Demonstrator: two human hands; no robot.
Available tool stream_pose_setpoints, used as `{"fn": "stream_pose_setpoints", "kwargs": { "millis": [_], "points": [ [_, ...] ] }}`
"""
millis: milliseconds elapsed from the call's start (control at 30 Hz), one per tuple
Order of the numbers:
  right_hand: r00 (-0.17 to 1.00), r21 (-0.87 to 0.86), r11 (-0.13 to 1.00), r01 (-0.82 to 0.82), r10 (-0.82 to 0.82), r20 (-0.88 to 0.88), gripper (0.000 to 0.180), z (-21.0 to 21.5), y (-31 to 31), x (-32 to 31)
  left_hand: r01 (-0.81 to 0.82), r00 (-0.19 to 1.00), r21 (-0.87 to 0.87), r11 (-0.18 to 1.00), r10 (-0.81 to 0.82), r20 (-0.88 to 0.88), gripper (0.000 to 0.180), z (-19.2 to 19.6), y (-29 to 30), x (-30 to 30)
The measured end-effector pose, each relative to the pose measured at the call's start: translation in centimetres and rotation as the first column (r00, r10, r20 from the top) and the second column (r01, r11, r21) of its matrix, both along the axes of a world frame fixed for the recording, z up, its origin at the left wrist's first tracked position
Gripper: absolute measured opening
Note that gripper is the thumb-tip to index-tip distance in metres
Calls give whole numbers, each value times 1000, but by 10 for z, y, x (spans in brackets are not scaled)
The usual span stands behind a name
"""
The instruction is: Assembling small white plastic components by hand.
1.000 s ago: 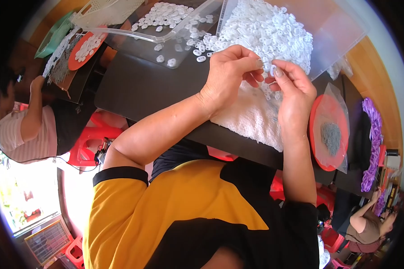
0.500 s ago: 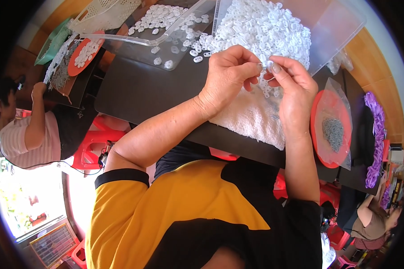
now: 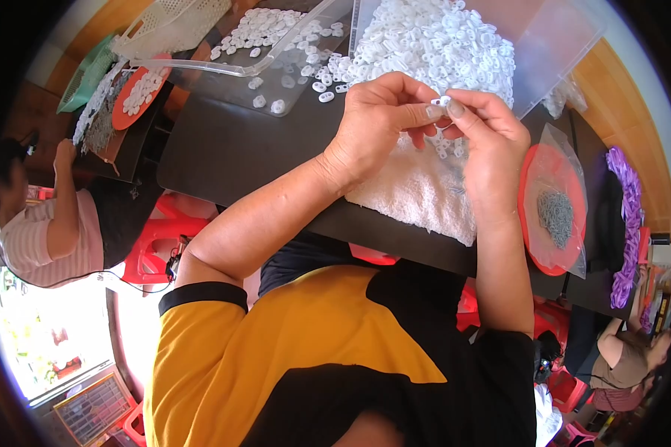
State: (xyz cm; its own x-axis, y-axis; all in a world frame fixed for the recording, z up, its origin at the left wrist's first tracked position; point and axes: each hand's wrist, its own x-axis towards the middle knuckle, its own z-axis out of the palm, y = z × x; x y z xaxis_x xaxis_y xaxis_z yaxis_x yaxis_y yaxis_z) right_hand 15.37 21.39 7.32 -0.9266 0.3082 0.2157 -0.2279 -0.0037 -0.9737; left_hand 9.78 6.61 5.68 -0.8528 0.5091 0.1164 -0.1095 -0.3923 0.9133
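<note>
My left hand [image 3: 376, 123] and my right hand [image 3: 496, 141] meet over the table, both pinching a small white plastic piece [image 3: 443, 100] between thumb and fingertips. The piece looks like the oval ones with two holes lying around; its finer detail is covered by my fingers. Just beyond my hands, a big heap of white plastic pieces [image 3: 432, 52] fills a clear plastic bin [image 3: 552, 56] and spills out toward me. Below my hands a pale fluffy towel [image 3: 414, 194] lies at the table's near edge, with a few pieces on its far end.
To the right, a red plate [image 3: 528, 223] holds a clear bag of small grey parts [image 3: 555, 216]. A purple bundle [image 3: 622, 223] lies beyond it. A clear lid-like tray [image 3: 257, 73] and loose pieces are at the far left. Other people sit left and right; red stools [image 3: 153, 246] stand below.
The white piece now shows more plainly above my fingertips, and my right thumb and fingers have shifted slightly around it. My left hand has hardly moved.
</note>
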Motion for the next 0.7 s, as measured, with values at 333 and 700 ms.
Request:
{"fn": "stream_pose_setpoints", "kwargs": {
  "millis": [333, 700],
  "points": [
    [985, -68, 984, -167, 169, 27, 24, 9, 15, -1, 65, 983, -43, 997, -72, -172, 32, 4, -4, -3],
    [937, 28, 951, -309, 299, 179, 23, 16, 28, 1, -97, 900, -200, 975, 0, -436, 33, 1, -6, 3]
  ]
}}
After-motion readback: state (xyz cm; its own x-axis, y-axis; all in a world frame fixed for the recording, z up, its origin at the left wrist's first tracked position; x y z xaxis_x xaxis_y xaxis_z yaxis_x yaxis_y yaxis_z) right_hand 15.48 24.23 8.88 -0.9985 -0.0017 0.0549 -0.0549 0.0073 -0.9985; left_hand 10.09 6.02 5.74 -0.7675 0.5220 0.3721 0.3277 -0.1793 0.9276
